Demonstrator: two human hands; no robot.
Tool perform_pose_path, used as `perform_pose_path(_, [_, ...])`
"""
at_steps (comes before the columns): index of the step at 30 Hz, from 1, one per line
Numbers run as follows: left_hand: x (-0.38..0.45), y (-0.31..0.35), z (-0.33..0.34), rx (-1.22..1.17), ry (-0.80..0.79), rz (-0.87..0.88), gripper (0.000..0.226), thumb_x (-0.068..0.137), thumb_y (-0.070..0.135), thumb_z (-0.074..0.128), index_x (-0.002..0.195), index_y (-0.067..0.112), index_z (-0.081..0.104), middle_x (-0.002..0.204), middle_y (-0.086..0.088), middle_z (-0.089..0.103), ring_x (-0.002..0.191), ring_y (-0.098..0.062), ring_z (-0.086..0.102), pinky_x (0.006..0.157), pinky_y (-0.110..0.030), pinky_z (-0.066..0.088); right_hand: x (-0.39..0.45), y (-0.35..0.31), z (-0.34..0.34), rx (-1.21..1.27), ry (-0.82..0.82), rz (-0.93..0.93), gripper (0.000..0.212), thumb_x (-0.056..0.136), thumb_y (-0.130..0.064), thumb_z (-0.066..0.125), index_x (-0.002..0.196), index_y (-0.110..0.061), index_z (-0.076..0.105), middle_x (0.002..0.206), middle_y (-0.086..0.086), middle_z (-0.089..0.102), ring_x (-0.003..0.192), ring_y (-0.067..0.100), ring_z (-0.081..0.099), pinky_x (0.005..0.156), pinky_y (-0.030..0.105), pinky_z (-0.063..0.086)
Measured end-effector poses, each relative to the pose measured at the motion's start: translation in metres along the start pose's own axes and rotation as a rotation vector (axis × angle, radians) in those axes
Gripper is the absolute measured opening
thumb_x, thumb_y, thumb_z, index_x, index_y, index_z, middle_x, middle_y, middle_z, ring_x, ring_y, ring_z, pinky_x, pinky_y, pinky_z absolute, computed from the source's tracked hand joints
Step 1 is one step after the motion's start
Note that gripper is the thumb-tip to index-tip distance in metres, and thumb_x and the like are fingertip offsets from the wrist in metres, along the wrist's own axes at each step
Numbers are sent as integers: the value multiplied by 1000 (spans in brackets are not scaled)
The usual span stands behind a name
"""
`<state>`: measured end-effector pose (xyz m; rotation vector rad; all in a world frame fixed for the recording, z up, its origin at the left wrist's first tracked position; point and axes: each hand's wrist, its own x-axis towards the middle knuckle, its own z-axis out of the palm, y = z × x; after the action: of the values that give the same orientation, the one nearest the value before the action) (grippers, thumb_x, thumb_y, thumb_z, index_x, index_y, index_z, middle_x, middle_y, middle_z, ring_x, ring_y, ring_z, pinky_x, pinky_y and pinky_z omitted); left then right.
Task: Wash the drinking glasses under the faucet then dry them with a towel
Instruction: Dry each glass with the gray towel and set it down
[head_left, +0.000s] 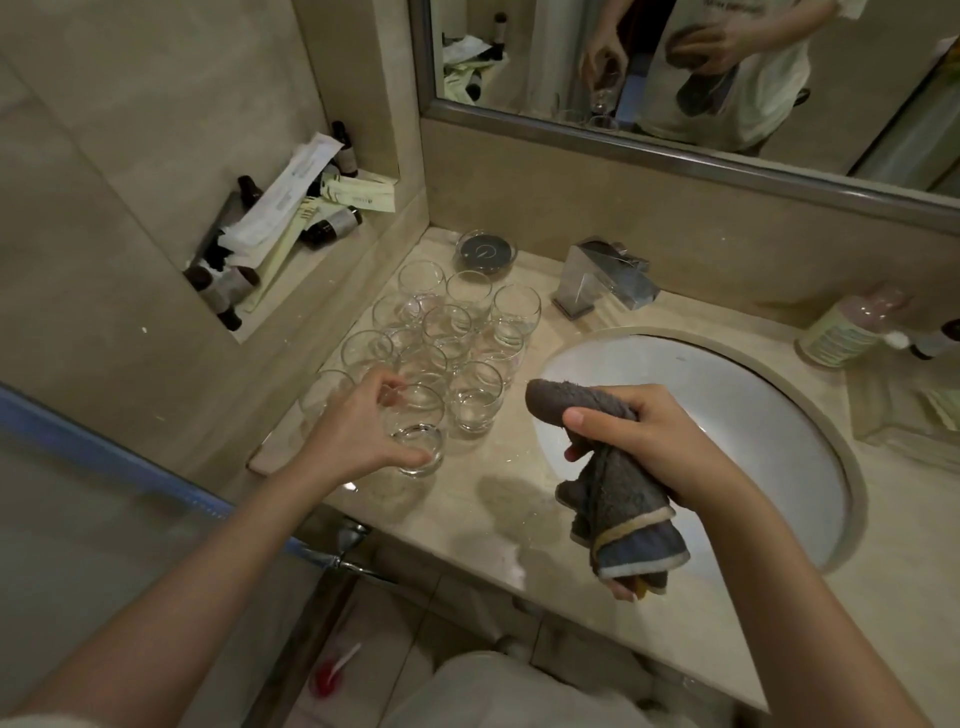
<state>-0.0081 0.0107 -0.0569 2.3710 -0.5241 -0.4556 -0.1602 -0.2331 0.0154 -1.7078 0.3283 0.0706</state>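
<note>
Now the left hand (358, 434) curls around a clear, round-bodied drinking glass (415, 431), fingers over its rim and thumb against its thick base, holding it tilted just above the beige stone counter (467, 514) at the near edge of a cluster of similar clear glasses (447, 332). That cluster stands upright on the counter, left of the white oval sink basin (727, 415) and in front of a small dark round dish (487, 250). The right hand (644, 441) grips a bunched grey-brown terry towel (608, 483) with a pale striped hem, one end poking up past the thumb and the rest hanging down over the front left rim of the basin. The two hands are apart, with the towel to the right of the held glass and not touching it. A square chrome faucet (602, 280) sits behind the basin, below a framed wall mirror (675, 78).
</note>
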Motion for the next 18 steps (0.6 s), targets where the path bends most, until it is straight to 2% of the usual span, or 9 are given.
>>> perform_pose_path(4, [8, -10, 11, 108, 37, -9, 88, 52, 32, 92, 126, 19, 46, 125, 2, 59, 117, -19, 55, 95, -36, 45, -2, 4, -2, 11, 28, 26, 24, 85, -15, 67, 86, 9, 66, 73, 12, 63, 67, 17, 68, 62, 22, 56])
perform_pose_path(9, [13, -17, 15, 176, 57, -8, 84, 53, 29, 90, 124, 20, 45, 123, 4, 58, 113, -20, 55, 88, -33, 45, 0, 4, -2, 18, 67, 38, 25, 86, -15, 68, 84, 9, 65, 69, 6, 63, 66, 19, 67, 61, 25, 55])
perform_pose_path(13, [19, -24, 15, 204, 69, -9, 86, 54, 29, 91, 125, 15, 45, 123, 0, 60, 115, -25, 56, 98, -39, 42, 1, 3, 0, 35, 85, 41, 26, 86, -17, 68, 87, 9, 66, 71, 6, 63, 66, 19, 67, 64, 27, 56])
perform_pose_path(18, [26, -30, 16, 136, 60, -77, 89, 54, 27, 91, 129, 16, 43, 126, 1, 57, 115, -22, 54, 84, -29, 40, 1, 9, 5, 57, 82, 53, 26, 85, -19, 69, 86, 6, 67, 70, 6, 63, 66, 19, 67, 63, 26, 56])
